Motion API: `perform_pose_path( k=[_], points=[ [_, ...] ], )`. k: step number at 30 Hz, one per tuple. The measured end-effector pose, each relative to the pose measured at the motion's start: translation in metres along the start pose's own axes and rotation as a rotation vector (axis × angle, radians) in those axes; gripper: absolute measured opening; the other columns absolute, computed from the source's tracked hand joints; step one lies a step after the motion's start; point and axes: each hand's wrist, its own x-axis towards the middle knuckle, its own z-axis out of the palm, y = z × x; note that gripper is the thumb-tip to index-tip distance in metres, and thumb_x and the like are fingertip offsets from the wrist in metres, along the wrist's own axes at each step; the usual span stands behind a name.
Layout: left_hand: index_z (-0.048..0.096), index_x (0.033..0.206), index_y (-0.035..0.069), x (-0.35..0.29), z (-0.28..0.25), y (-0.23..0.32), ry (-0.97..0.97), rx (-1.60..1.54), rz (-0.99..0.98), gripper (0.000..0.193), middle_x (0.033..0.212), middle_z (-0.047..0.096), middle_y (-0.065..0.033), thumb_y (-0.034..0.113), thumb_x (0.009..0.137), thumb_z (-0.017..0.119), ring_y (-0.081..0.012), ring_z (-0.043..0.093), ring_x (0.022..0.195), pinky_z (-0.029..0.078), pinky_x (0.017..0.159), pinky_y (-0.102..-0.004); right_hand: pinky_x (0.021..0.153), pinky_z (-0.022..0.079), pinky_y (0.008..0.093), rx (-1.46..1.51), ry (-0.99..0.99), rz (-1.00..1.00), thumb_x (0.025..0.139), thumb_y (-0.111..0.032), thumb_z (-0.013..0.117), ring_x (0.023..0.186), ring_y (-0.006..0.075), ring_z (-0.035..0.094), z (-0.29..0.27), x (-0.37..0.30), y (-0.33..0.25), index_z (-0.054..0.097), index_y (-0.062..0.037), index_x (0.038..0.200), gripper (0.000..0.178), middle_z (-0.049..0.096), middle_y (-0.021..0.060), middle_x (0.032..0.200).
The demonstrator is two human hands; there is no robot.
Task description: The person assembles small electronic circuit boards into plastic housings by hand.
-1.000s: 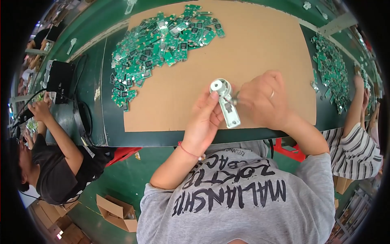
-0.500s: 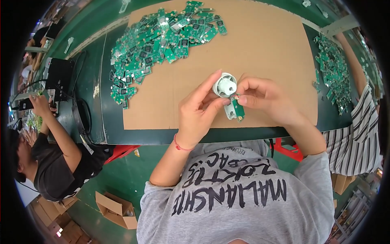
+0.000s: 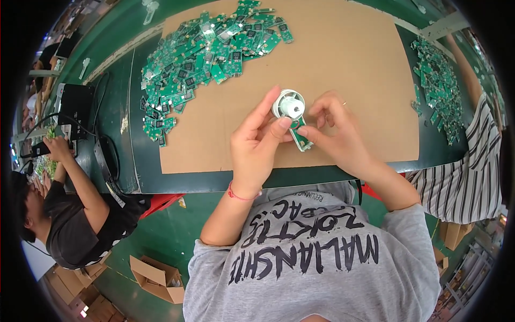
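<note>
My left hand is closed around a pale white plastic housing with a round, ribbed head and a short open handle. The head faces up, and my left thumb lies across the place where head and handle meet. Inside the handle sits a narrow green circuit board. My right hand touches the board with its thumb tip; its other fingers are bent and stand apart from the thumb, with nothing gripped between them. Both hands are above the cardboard sheet, near its front edge.
A large heap of green circuit boards covers the sheet's far left. Another pile of boards lies at the right, beside a person in a striped shirt. At left are a person in black, a black box and cables.
The circuit board, held beside the handle by my right hand before, now lies in it. My right fingers have lifted off the board, leaving the thumb on it. The housing has shifted slightly left.
</note>
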Motion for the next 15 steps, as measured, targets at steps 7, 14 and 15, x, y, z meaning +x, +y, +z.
perform_pose_path(
  k=[7,14,15],
  points=[
    [0.042,0.128,-0.001,-0.002,0.007,-0.003,0.036,-0.048,0.024,0.045,0.111,0.056,-0.0093,0.0,0.085,0.055,-0.0136,0.056,0.095,0.051,0.079,-0.0266,0.059,0.041,0.0227,0.101,-0.202,0.321,0.086,-0.015,0.059,0.068,0.0076,0.05,-0.004,0.0,-0.002,0.056,-0.0005,0.092,0.016,0.055,0.0014,0.079],
    [0.027,0.135,0.001,0.009,0.024,-0.015,0.081,0.05,0.166,0.061,0.122,0.044,-0.0099,0.001,0.082,0.058,-0.0169,0.045,0.11,0.038,0.092,-0.0302,0.059,0.044,0.0365,-0.049,-0.185,-0.011,0.082,-0.015,0.054,0.065,0.0285,0.055,0.001,0.01,0.001,0.056,0.0008,0.083,0.016,0.056,0.0153,0.07],
    [0.023,0.136,0.002,0.01,0.023,-0.013,0.087,0.06,0.16,0.064,0.124,0.042,-0.0107,0.003,0.082,0.058,-0.0176,0.044,0.111,0.038,0.092,-0.0307,0.057,0.043,0.0316,0.053,-0.226,0.042,0.085,-0.021,0.054,0.062,0.02,0.055,0.0,0.013,0.003,0.057,-0.0018,0.083,0.02,0.057,0.0095,0.069]
  ],
)
